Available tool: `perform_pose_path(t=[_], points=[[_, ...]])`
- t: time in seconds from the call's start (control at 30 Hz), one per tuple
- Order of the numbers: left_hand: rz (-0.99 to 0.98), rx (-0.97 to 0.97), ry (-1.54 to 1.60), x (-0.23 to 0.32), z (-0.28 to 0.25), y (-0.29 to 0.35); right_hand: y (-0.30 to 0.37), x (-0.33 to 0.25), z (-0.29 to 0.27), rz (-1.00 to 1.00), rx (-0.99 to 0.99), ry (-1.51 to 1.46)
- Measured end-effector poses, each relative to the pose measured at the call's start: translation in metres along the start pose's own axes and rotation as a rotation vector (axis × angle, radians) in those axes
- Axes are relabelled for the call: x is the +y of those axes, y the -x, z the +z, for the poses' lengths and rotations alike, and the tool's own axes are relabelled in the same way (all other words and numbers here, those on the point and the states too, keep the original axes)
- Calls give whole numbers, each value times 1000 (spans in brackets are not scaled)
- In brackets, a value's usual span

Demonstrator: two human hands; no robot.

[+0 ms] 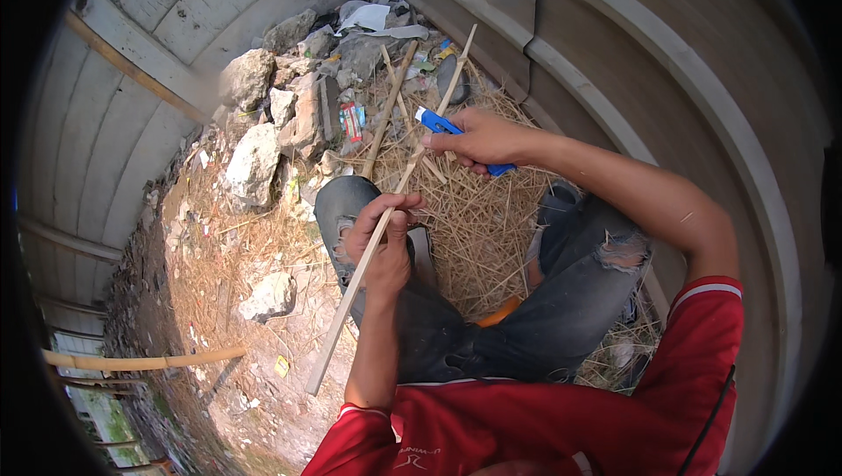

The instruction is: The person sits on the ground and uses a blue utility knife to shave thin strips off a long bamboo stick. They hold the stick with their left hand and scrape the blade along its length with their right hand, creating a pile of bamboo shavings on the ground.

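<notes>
Wooden strip (349, 300) slants lower left to upper right. Left hand (384, 243) pinches it; right hand (482, 136) clasps blue cutter (441, 123)

Long, pale, straight wooden strip (345, 318): matt. Slim blue cutter (440, 122): smooth plastic body. Ribbed grey-brown wall (596, 37): dull, metal-looking sheet. Off-white blocky stone (253, 166): rough. Ripped dark trousers (553, 314): matt denim.

1. You have room above the straw (474, 243) between your knees (623, 252).
2. The wooden strip (351, 300) in your left hand (395, 257) slants across your way.
3. The corrugated wall (667, 64) bars the right.
4. Rocks (253, 164) block the far left.
5. Nearer left, you can pass over open ground (210, 296) beside a bamboo pole (149, 360).
</notes>
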State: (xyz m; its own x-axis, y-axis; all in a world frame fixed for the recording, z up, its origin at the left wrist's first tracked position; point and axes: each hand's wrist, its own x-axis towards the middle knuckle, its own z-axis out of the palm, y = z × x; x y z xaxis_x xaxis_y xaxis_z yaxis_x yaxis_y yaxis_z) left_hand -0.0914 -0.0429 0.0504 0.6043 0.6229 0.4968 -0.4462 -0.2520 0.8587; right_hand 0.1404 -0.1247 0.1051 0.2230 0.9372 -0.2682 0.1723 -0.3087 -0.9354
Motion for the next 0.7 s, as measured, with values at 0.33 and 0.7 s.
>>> perform_pose_path(t=[0.33,0.7], points=[[317,390,-217,50,-6,-77,1,10,-25,-136,107,531],[622,755,174,101,-58,-109,17,4,-52,-234,191,744]])
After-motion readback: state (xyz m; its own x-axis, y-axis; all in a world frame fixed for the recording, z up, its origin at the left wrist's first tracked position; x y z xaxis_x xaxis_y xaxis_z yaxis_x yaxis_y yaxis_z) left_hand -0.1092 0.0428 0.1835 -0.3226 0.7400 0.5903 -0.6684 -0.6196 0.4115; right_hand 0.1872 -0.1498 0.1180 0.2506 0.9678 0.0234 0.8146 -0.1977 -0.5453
